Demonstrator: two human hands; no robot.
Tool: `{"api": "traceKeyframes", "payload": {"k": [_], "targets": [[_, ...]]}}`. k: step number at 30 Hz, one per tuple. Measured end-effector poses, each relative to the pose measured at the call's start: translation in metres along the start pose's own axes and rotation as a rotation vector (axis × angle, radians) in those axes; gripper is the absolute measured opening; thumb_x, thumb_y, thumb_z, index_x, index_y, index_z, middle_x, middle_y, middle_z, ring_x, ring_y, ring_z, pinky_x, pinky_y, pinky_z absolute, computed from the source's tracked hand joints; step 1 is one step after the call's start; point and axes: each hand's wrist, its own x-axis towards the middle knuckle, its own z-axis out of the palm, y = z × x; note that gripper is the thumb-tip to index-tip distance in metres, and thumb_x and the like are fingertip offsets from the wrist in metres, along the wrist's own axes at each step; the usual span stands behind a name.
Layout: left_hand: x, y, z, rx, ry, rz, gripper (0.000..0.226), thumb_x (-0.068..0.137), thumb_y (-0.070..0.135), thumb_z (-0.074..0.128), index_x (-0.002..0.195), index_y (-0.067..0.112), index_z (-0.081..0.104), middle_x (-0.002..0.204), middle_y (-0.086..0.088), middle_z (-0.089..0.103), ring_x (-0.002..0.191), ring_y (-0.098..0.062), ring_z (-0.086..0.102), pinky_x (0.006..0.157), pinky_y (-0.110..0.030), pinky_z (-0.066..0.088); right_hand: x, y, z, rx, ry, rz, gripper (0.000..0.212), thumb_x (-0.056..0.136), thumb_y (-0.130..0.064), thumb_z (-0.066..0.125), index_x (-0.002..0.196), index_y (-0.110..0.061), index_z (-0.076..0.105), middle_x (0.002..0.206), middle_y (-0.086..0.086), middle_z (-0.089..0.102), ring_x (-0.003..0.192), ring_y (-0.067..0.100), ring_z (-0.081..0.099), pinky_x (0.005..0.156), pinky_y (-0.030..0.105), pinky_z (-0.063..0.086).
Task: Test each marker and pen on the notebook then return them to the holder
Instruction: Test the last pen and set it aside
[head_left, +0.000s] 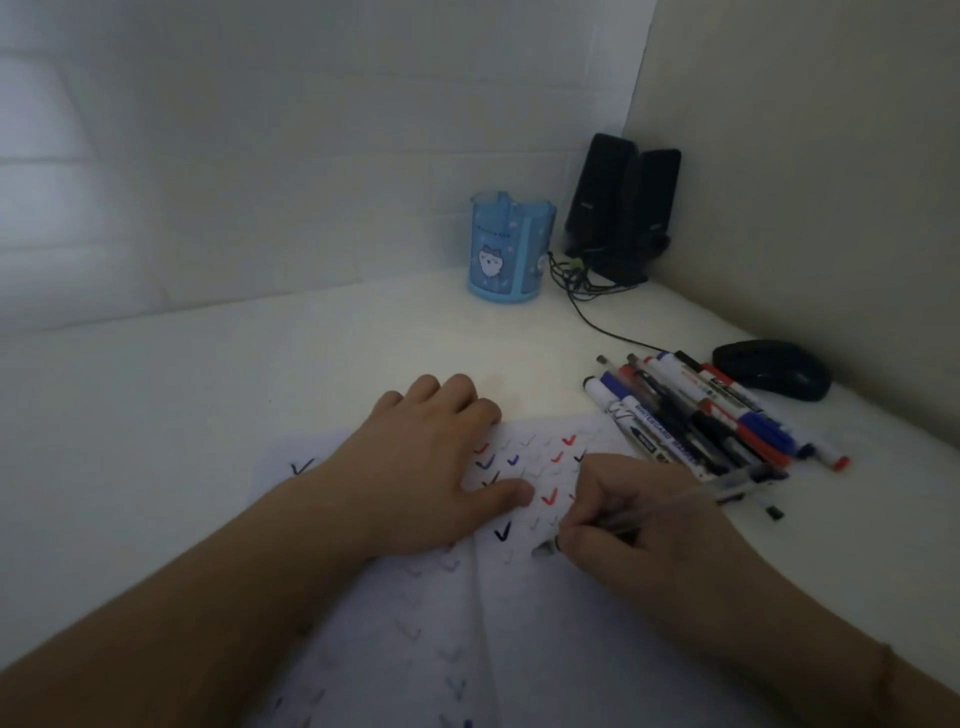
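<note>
Head view: right hand (644, 525) pinches a clear pen (691, 501), tip seemingly on the notebook (519, 597). Left hand (431, 467) presses the page flat, fingers spread. Remaining markers (711, 415) lie just right of the notebook; blue holder (511, 247) stands well beyond.

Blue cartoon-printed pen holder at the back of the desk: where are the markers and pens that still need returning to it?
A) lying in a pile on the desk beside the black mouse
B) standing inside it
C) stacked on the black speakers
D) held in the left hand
A: the pile of markers and pens lies on the white desk next to the black mouse, well apart from the blue pen holder.
</note>
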Motion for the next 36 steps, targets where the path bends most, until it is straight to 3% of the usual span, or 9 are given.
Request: {"api": "traceKeyframes", "payload": {"k": [8,12,16,20,24,26,29,32,36], "targets": [[0.001,-0.001,0.000,-0.023,-0.018,0.013,0.074,0.073,0.083,0.018,0.122,0.035,0.043,0.110,0.012,0.041,0.095,-0.011,0.038,0.088,-0.034,0.041,0.002,0.000,-0.005,-0.077,0.010,0.050,0.017,0.071,-0.027,0.063,0.062,-0.017,0.052,0.067,0.001,0.058,0.055,0.015,0.052,0.050,0.020,0.045],[0.001,-0.002,0.000,-0.033,-0.011,0.030,0.078,0.072,0.085,0.016,0.125,0.034,0.043,0.113,0.013,0.042,0.097,-0.010,0.038,0.089,-0.034,0.040,0.005,0.002,-0.013,0.088,0.119,0.036,0.017,0.080,-0.008,0.070,0.071,-0.018,0.060,0.065,-0.007,0.063,0.053,0.006,0.055,0.050,0.012,0.043],[0.001,-0.003,-0.004,-0.015,-0.012,0.052,0.080,0.073,0.084,0.017,0.127,0.033,0.045,0.112,0.013,0.043,0.097,-0.009,0.040,0.087,-0.031,0.040,0.010,0.006,-0.025,-0.041,0.156,-0.026,0.015,0.083,-0.010,0.067,0.090,-0.023,0.067,0.087,-0.014,0.067,0.081,0.002,0.064,0.067,0.012,0.050],[0.002,0.003,-0.012,0.119,0.000,0.107,0.070,0.081,0.076,0.025,0.131,0.031,0.045,0.120,0.010,0.049,0.104,-0.014,0.047,0.088,-0.034,0.043,0.011,0.017,-0.037,-0.181,0.259,-0.078,0.022,0.087,-0.025,0.055,0.082,-0.046,0.053,0.097,-0.007,0.059,0.094,0.008,0.058,0.079,0.023,0.049],[0.006,0.025,-0.020,0.346,0.086,0.256,0.054,0.088,0.060,0.029,0.117,0.024,0.056,0.105,0.001,0.058,0.088,-0.021,0.056,0.069,-0.034,0.046,0.006,0.028,-0.040,-0.227,0.359,0.071,0.020,0.092,-0.028,0.054,0.111,-0.032,0.058,0.103,-0.008,0.064,0.094,0.011,0.060,0.086,0.035,0.051],[0.012,0.042,-0.030,0.409,-0.052,0.226,0.045,0.093,0.054,0.029,0.120,0.024,0.049,0.108,-0.001,0.054,0.093,-0.022,0.056,0.068,-0.033,0.042,-0.003,0.025,-0.044,-0.278,0.373,0.125,0.035,0.089,-0.034,0.060,0.123,-0.031,0.052,0.094,-0.015,0.063,0.089,0.009,0.059,0.081,0.029,0.049],[0.031,0.074,-0.052,0.423,-0.522,0.065,0.045,0.098,0.046,0.035,0.134,0.021,0.037,0.126,-0.004,0.047,0.107,-0.023,0.055,0.080,-0.033,0.044,-0.031,0.019,-0.060,-0.198,0.457,0.200,0.029,0.082,-0.036,0.069,0.103,-0.034,0.050,0.070,-0.011,0.059,0.070,0.009,0.058,0.062,0.024,0.046],[0.058,0.112,-0.082,0.676,-0.787,0.089,0.046,0.096,0.040,0.046,0.133,0.014,0.048,0.130,-0.004,0.054,0.089,-0.015,0.059,0.074,-0.023,0.045,-0.071,0.020,-0.081,-0.060,0.593,0.251,0.022,0.076,-0.028,0.077,0.083,-0.026,0.056,0.070,-0.009,0.062,0.063,0.004,0.054,0.056,0.012,0.039],[0.078,0.179,-0.072,0.740,-0.493,0.347,0.025,0.093,0.032,0.047,0.112,0.018,0.056,0.110,-0.001,0.059,0.095,-0.019,0.058,0.076,-0.031,0.046,-0.143,0.022,-0.120,0.045,0.814,0.310,0.015,0.078,-0.016,0.075,0.074,-0.018,0.061,0.072,-0.003,0.067,0.065,0.005,0.062,0.058,0.011,0.041]]}}
